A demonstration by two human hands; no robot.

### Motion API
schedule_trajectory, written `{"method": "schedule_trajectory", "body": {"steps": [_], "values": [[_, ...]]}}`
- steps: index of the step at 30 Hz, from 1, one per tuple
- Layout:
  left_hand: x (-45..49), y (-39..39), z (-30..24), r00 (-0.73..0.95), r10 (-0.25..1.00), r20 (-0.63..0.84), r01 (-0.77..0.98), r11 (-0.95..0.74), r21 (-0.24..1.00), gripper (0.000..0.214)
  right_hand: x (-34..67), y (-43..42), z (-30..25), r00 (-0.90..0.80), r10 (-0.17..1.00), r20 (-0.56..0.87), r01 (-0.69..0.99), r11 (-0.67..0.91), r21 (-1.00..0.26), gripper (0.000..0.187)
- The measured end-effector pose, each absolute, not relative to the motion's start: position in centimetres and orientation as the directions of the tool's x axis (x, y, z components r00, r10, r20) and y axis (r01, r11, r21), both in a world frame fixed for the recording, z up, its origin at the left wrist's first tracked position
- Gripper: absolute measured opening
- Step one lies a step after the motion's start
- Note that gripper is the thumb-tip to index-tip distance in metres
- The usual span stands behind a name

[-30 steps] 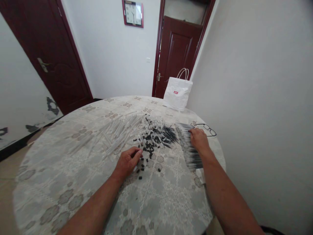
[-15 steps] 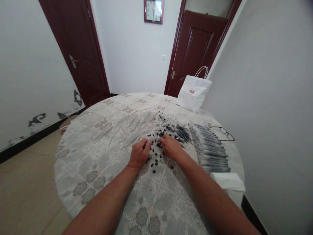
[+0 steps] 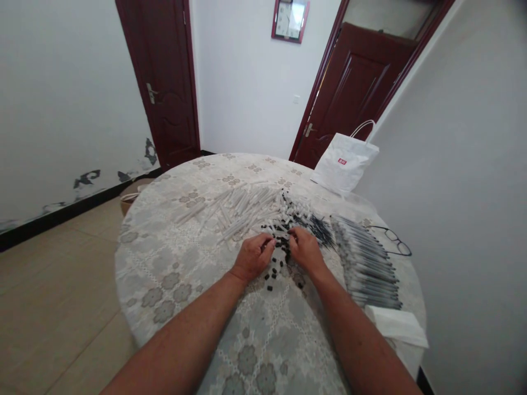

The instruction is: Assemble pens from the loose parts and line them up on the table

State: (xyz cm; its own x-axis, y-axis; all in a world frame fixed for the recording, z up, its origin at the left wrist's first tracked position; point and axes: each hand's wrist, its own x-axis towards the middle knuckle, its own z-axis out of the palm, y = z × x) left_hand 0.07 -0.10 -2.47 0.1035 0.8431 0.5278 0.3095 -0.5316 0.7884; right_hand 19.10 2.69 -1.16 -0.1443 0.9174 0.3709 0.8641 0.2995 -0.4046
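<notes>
My left hand (image 3: 256,257) has its fingers curled in, thumb against the forefinger; what they hold, if anything, is hidden. Across a small gap, my right hand (image 3: 305,250) pinches with thumb and fingertips at the near edge of the pile, on something too small to make out. Small black caps (image 3: 274,271) lie scattered between and in front of the hands. Just beyond are translucent pen barrels (image 3: 242,211) on the left and small white pieces (image 3: 294,207) in a heap. Thin dark refills (image 3: 323,230) fan out beyond my right hand.
A row of pens (image 3: 370,263) lies to the right, with eyeglasses (image 3: 397,241) beside it and a folded white tissue (image 3: 397,325) nearer me. A white paper bag (image 3: 346,163) stands at the back right of the round table, which has a patterned cloth (image 3: 164,269).
The view has swung a little left, so everything sits further right. My hands stay over the same spot by the caps, with fingers slightly shifted.
</notes>
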Motion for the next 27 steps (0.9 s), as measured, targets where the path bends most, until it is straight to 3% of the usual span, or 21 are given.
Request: {"method": "schedule_trajectory", "body": {"steps": [3, 7, 10, 14, 16, 19, 23, 27], "values": [[0.2, 0.0, -2.6, 0.126, 0.85, 0.512, 0.34, -0.522, 0.782, 0.019, 19.6, 2.5, -0.7, 0.021, 0.926, 0.377, 0.706, 0.253, -0.661, 0.023], [0.4, 0.2, -2.7, 0.108, 0.909, 0.403, 0.3, -0.416, 0.858, 0.026, 19.0, 1.5, 0.0, 0.059, 0.984, 0.166, 0.301, 0.141, -0.943, 0.033], [0.5, 0.3, -2.7, 0.142, 0.951, 0.275, 0.139, -0.295, 0.945, 0.033, 18.1, 0.5, -0.1, -0.056, 0.996, 0.071, 0.152, 0.079, -0.985, 0.033], [0.4, 0.6, -2.7, 0.185, 0.97, 0.158, -0.018, -0.157, 0.987, 0.035, 17.2, -0.1, -0.8, -0.149, 0.986, 0.071, 0.135, 0.091, -0.987, 0.028], [0.4, 0.7, -2.7, 0.175, 0.977, 0.122, -0.093, -0.107, 0.99, 0.035, 17.6, 0.2, -1.1, -0.16, 0.983, 0.088, 0.187, 0.118, -0.975, 0.028], [0.6, 0.9, -2.7, 0.147, 0.984, 0.1, -0.247, -0.061, 0.967, 0.033, 19.4, 1.0, -1.1, -0.053, 0.977, 0.209, 0.424, 0.211, -0.881, 0.028], [0.8, 1.0, -2.8, 0.123, 0.989, 0.088, -0.304, -0.047, 0.952, 0.031, 22.9, 2.2, -1.1, 0.037, 0.905, 0.424, 0.786, 0.236, -0.571, 0.027], [0.7, 1.1, -3.0, 0.113, 0.989, 0.093, -0.285, -0.058, 0.957, 0.028, 25.3, 2.7, -1.4, 0.0, 0.934, 0.357, 0.936, 0.126, -0.329, 0.027]]}}
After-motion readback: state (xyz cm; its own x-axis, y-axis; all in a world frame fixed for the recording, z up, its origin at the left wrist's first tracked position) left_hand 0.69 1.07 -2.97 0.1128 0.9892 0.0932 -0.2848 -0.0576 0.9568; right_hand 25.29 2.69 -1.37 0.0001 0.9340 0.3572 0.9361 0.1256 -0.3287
